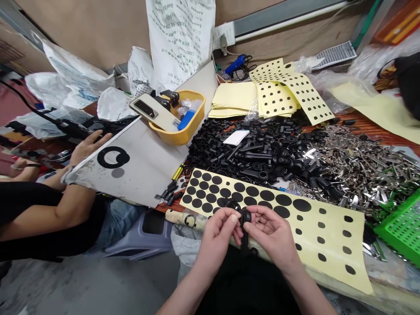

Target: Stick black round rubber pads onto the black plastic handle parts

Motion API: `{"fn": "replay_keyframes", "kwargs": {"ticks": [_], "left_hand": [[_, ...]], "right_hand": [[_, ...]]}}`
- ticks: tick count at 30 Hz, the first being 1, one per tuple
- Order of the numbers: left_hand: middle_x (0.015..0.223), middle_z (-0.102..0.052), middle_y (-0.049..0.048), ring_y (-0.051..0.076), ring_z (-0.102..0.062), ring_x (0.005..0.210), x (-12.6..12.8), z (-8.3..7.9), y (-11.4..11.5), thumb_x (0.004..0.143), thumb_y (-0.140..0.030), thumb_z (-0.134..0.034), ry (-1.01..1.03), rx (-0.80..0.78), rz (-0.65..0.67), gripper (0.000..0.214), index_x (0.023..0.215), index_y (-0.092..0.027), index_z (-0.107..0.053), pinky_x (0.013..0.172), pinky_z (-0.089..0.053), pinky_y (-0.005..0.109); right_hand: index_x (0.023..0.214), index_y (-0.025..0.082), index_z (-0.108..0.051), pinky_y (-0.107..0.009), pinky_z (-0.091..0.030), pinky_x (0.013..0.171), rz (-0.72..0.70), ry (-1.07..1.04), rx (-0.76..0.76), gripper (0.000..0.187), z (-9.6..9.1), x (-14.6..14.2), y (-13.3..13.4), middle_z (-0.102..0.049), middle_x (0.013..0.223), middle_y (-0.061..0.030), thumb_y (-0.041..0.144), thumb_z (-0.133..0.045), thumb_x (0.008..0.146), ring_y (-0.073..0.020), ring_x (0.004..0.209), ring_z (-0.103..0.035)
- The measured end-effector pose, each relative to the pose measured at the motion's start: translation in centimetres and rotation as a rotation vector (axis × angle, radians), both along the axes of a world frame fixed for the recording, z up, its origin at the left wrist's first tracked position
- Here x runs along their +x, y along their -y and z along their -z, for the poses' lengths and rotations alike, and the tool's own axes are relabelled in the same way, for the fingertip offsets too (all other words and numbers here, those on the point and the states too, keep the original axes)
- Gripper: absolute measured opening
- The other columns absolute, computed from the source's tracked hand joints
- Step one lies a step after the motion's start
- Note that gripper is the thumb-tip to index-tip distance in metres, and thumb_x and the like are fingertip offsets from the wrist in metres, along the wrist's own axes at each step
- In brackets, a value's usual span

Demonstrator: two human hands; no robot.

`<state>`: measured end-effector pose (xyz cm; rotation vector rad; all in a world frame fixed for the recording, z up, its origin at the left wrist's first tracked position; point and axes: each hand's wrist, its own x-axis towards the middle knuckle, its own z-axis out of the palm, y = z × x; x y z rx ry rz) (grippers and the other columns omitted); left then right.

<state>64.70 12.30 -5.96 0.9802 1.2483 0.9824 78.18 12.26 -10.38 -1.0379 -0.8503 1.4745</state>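
Observation:
My left hand (219, 229) and my right hand (274, 232) meet over the table's front edge. Both pinch a small black plastic part (245, 217) with a round head and a stem pointing down. My fingers hide some of it. Just behind them, another black round piece (232, 204) rests on a pale yellow sheet (334, 236), which carries rows of black round stickers in several sizes. Past the sheet lies a heap of black plastic parts (259, 155). To its right spreads a pile of shiny metal strips (357, 166).
A green perforated basket (402, 227) stands at right. A yellow tub (177, 139) with a phone (146, 109) on it sits by a grey-white divider board (154, 162). More sticker sheets (278, 94) lie behind. Left of the board, another person's arm (75, 201) reaches forward.

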Motion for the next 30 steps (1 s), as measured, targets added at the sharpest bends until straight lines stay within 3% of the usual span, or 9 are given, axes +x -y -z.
{"fn": "replay_keyframes", "kwargs": {"ticks": [3,7,9,15,30], "left_hand": [[0.07,-0.06,-0.0008,0.012,-0.057,0.059,-0.3,-0.4,-0.2,0.081,-0.035,-0.062,-0.055,0.052,-0.024,0.02,0.09,-0.017,-0.061,0.056,-0.049,0.024],[0.073,-0.065,0.0013,0.013,-0.06,0.068,-0.1,0.0,-0.4,0.069,-0.019,-0.069,-0.306,0.207,-0.087,0.01,0.078,-0.018,-0.069,0.062,-0.049,0.024],[0.075,-0.066,0.0027,0.015,-0.062,0.07,0.2,0.4,-0.3,0.071,-0.02,-0.068,-0.329,0.277,-0.106,0.003,0.071,-0.018,-0.07,0.063,-0.049,0.024],[0.072,-0.063,0.001,0.013,-0.059,0.067,0.8,1.0,0.5,0.076,-0.019,-0.066,-0.413,0.455,-0.182,0.012,0.064,-0.019,-0.066,0.06,-0.047,0.022],[0.064,-0.052,-0.0028,0.009,-0.046,0.059,1.4,1.6,0.6,0.081,-0.027,-0.06,-0.164,0.159,-0.219,0.014,0.07,-0.018,-0.058,0.055,-0.037,0.02]], "right_hand": [[0.097,0.019,-0.068,-0.023,-0.058,0.069,-0.004,0.004,0.007,0.033,0.0,-0.1,-0.1,-0.066,0.078,-0.0019,0.029,-0.079,0.068,-0.0128,0.072,-0.064],[0.095,0.019,-0.069,-0.022,-0.057,0.066,-0.011,-0.011,0.009,0.033,0.2,-0.2,-0.1,-0.064,0.077,-0.0019,0.032,-0.08,0.067,-0.0123,0.071,-0.062],[0.095,0.02,-0.069,-0.022,-0.056,0.066,-0.005,-0.026,0.006,0.033,0.4,-0.2,0.0,-0.065,0.079,-0.0022,0.031,-0.081,0.067,-0.0124,0.072,-0.061],[0.097,0.021,-0.068,-0.02,-0.054,0.065,-0.029,-0.105,0.007,0.032,0.6,-0.2,0.1,-0.063,0.078,0.0,0.025,-0.08,0.068,-0.0101,0.071,-0.059],[0.096,0.02,-0.069,-0.017,-0.052,0.06,-0.028,-0.075,0.035,0.03,0.4,0.1,0.1,-0.06,0.074,0.0003,0.026,-0.079,0.068,-0.0088,0.066,-0.056]]}}
